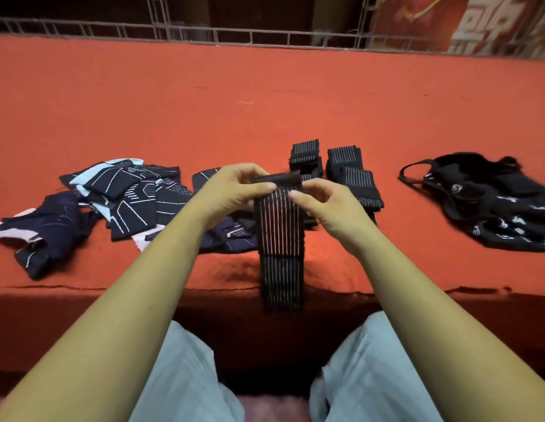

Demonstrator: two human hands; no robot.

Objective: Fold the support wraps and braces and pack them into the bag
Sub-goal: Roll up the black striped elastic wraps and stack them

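Red cloth [265, 95] bears the bag [490, 205], railing [234, 38] behind.

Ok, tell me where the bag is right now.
Head view: the black bag lies on the red table at the right, just right of the folded striped wraps.

red bed [265, 95]: braces pile [118, 196], folded wraps [344, 172], bag [490, 202].

bare forearms, no sleeves, left hand [234, 190], right hand [329, 208], pale blue trousers [186, 376]
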